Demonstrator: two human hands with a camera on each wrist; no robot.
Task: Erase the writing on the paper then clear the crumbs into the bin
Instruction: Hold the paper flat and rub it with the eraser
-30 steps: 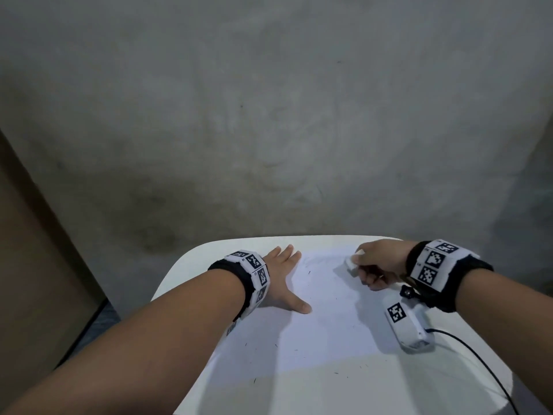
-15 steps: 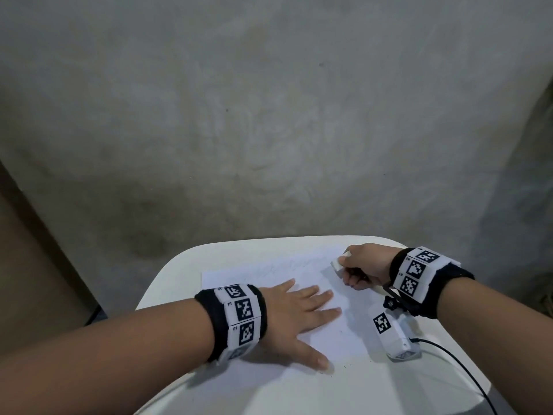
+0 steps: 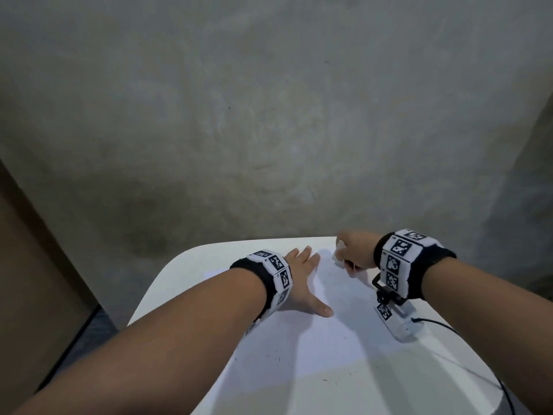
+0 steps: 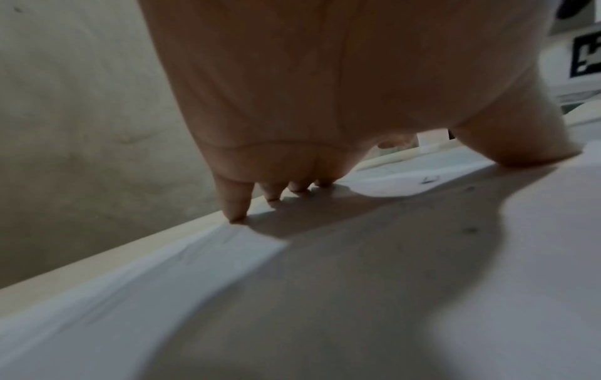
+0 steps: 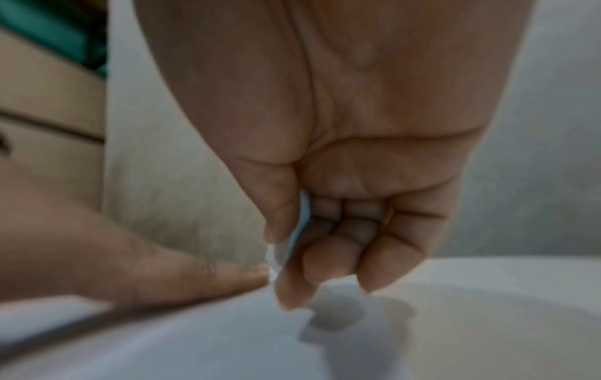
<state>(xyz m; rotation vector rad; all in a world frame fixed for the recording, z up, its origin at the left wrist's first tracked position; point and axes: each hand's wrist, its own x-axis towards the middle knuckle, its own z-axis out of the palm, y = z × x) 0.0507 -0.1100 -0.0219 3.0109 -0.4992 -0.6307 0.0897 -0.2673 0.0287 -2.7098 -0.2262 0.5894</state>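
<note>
A white sheet of paper (image 3: 335,319) lies on a white table (image 3: 374,393). My left hand (image 3: 302,283) rests flat on the paper's far left part, fingers straight and spread, thumb out to the right; the left wrist view shows the fingertips (image 4: 235,210) pressing near the paper's (image 4: 357,282) far edge. My right hand (image 3: 354,250) pinches a small white eraser (image 3: 338,256) over the paper's far right corner; thumb and curled fingers hold the eraser (image 5: 286,246) in the right wrist view. Small dark crumbs (image 3: 275,359) speckle the paper's near part.
A white wrist camera unit with a black cable (image 3: 443,327) hangs below my right wrist over the table's right side. A bare concrete wall (image 3: 269,130) rises just behind the table. A brown board (image 3: 27,280) stands at the left. No bin is in view.
My left hand has slid from the paper's middle back to its far left part. My right hand with the eraser has moved slightly toward the far right corner.
</note>
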